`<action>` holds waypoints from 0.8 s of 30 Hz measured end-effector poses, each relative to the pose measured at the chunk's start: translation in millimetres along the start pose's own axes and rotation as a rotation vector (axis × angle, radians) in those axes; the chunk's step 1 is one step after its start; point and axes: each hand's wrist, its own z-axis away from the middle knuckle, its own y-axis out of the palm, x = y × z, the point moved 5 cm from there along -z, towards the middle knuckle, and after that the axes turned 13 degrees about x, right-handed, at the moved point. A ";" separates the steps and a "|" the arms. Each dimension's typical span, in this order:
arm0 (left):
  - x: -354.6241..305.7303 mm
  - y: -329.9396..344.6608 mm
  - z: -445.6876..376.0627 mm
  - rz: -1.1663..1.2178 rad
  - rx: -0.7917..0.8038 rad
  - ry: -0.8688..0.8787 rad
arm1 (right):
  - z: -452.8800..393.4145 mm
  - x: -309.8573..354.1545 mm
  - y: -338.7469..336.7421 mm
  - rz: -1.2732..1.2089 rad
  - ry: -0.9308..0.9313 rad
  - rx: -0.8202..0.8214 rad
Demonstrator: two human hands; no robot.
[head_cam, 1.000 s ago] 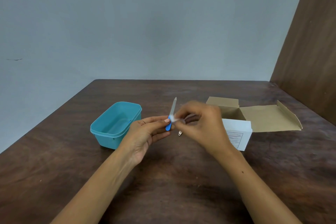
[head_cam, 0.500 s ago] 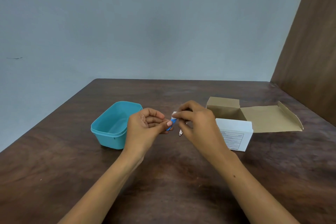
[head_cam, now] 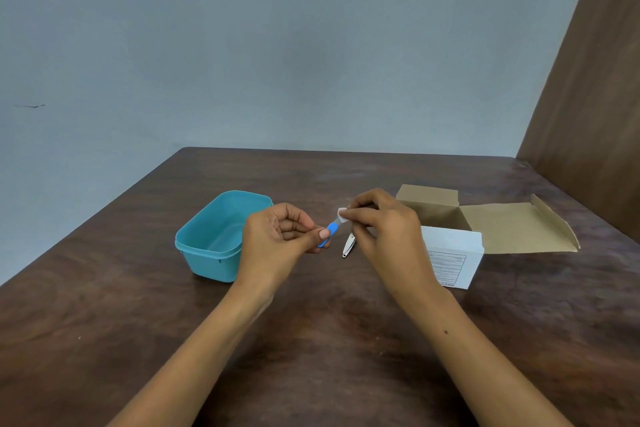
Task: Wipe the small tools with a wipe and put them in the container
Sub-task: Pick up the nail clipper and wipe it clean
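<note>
My left hand (head_cam: 277, 239) pinches the blue handle of a small nail file (head_cam: 330, 230) above the table. My right hand (head_cam: 384, 225) pinches a small white wipe (head_cam: 343, 215) folded around the file's metal blade, so most of the blade is hidden. A metal nail clipper (head_cam: 348, 245) lies on the table just below and between my hands. The teal plastic container (head_cam: 214, 236) stands open to the left of my left hand, and I see nothing inside it.
An open cardboard box (head_cam: 485, 222) with a white labelled front (head_cam: 450, 260) stands right of my right hand, flap spread to the right. The brown wooden table (head_cam: 311, 340) meets a wooden panel (head_cam: 588, 114) at right and a grey wall behind.
The file has tipped from upright to slanting towards my right hand. My right hand slid the wipe from the handle end along the blade towards its tip.
</note>
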 end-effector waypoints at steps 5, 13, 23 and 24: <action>-1.9 1.6 -0.3 0.040 0.028 -0.011 | 0.5 -3.7 -6.5 0.037 0.039 -0.075; 0.9 -1.1 -0.5 0.046 0.007 0.002 | 3.8 10.5 2.6 -0.023 -0.049 0.008; -5.4 2.5 1.0 -0.015 0.048 0.013 | 2.6 -5.6 -5.3 0.060 0.087 -0.127; -5.5 2.7 1.1 -0.014 0.051 0.009 | 2.7 -6.7 -6.7 0.071 0.103 -0.144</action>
